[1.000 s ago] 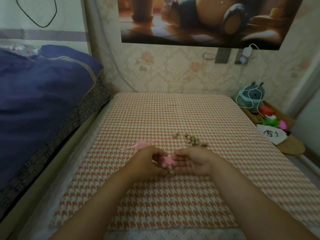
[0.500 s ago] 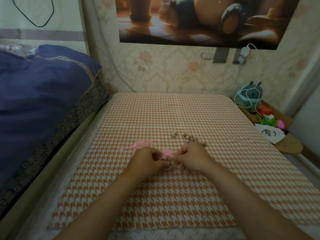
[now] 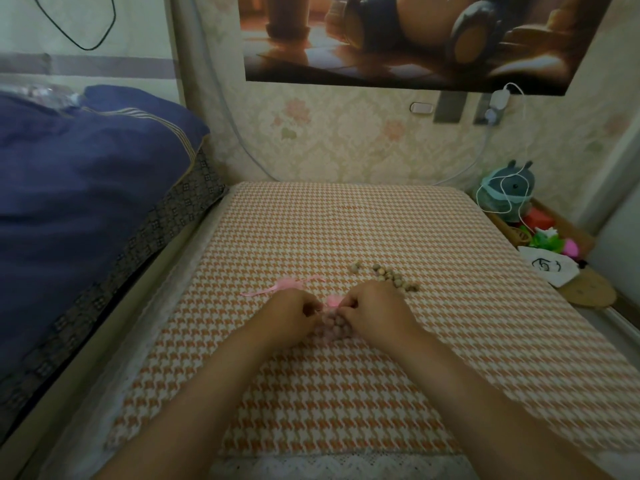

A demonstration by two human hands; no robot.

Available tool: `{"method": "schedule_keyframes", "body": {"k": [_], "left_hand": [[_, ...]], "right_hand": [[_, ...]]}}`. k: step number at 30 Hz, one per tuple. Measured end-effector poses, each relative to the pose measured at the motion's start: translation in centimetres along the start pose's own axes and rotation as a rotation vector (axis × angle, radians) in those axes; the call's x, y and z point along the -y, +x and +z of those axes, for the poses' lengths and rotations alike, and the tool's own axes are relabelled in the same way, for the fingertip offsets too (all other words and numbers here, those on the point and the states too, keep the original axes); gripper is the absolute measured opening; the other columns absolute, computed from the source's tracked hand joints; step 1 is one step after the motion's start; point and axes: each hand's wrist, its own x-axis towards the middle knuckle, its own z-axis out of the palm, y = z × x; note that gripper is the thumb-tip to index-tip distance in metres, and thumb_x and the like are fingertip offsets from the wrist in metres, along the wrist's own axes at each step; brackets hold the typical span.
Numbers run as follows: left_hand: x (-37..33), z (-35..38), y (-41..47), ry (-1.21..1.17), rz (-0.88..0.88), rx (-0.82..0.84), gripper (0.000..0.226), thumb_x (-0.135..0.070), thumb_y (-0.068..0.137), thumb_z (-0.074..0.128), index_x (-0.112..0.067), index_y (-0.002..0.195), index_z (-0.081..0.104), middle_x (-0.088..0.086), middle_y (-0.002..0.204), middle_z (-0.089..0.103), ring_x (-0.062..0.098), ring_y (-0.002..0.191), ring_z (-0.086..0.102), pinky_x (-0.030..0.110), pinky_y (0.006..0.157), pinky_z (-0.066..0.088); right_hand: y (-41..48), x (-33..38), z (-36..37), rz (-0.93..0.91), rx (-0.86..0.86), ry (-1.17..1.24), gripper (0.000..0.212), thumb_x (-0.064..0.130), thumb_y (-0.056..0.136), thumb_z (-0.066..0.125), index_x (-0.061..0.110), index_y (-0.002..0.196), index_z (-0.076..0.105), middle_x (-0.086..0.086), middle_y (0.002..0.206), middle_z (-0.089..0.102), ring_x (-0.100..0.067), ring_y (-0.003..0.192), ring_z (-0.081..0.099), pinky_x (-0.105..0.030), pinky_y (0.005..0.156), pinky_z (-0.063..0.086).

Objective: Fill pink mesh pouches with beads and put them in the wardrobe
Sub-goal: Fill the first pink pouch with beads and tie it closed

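Both hands meet over a bead-filled pink mesh pouch (image 3: 331,324) on the houndstooth cloth (image 3: 450,341) — left hand (image 3: 294,318) and right hand (image 3: 375,313) pinch its gathered top, mostly hiding it. Loose beads (image 3: 389,277) lie just beyond; an empty pouch (image 3: 287,285) lies flat, blurred.

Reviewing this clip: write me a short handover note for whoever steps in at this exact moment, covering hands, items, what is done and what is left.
Left hand and right hand: both pinch the gathered pink top of the bead-filled pouch, which rests on the checked cover between them.
Spare pouch: lies flat with its ribbon just beyond the left hand.
Loose beads: small pile beyond the right hand.
Done: one pouch holds beads.
Left: finish closing it, probably fill the spare pouch from the pile, then take both to the wardrobe, which is not in view.
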Motion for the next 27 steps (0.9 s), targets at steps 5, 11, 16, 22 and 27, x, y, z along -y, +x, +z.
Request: {"method": "schedule_keyframes", "body": {"k": [5,11,16,22,27], "left_hand": [[0.7,-0.2,0.3,0.114,-0.03,-0.085,0.021,-0.029,0.09,0.064,-0.016,0.077,0.074,-0.002,0.072,0.07,0.008,0.065,0.058,0.022,0.064,0.04],[0.7,0.9,0.6,-0.064,0.165,-0.226,0.016,-0.026,0.085,0.071,-0.025,0.07,0.068,-0.012,0.083,0.058,0.002,0.069,0.057,0.02,0.067,0.048],[0.1,2.6,0.7,-0.23,0.214,-0.327,0.027,-0.011,0.079,0.071,-0.027,0.06,0.061,-0.009,0.083,0.065,0.005,0.076,0.061,0.014,0.069,0.046],[-0.2,3.4,1.3,-0.603,-0.007,-0.251,0.02,-0.014,0.084,0.072,-0.013,0.065,0.071,-0.002,0.078,0.074,0.005,0.076,0.068,0.018,0.073,0.051],[-0.1,3.2,1.4,-0.726,-0.086,-0.221,0.007,-0.014,0.084,0.073,-0.009,0.082,0.077,0.0,0.078,0.075,0.001,0.07,0.066,0.014,0.068,0.05]], "right_hand": [[0.6,0.1,0.6,0.062,0.013,0.012,0.024,0.023,0.083,0.064,0.014,0.065,0.076,-0.003,0.064,0.071,-0.015,0.059,0.065,-0.03,0.057,0.053],[0.6,-0.4,0.7,0.061,0.014,0.076,0.023,0.023,0.084,0.066,0.015,0.066,0.077,-0.001,0.061,0.07,-0.013,0.058,0.063,-0.019,0.049,0.039],[0.8,-0.7,1.1,0.069,0.002,0.119,0.025,0.022,0.084,0.064,0.012,0.063,0.074,-0.004,0.057,0.067,-0.016,0.055,0.061,-0.029,0.053,0.046],[0.9,-1.1,0.9,0.098,0.032,0.209,0.017,0.026,0.087,0.07,0.018,0.076,0.08,0.0,0.07,0.073,-0.012,0.068,0.066,-0.027,0.063,0.05],[0.7,-1.5,-0.1,0.078,0.143,0.265,0.013,0.026,0.092,0.068,0.024,0.096,0.081,0.008,0.074,0.072,-0.009,0.074,0.066,-0.029,0.073,0.054]]}}
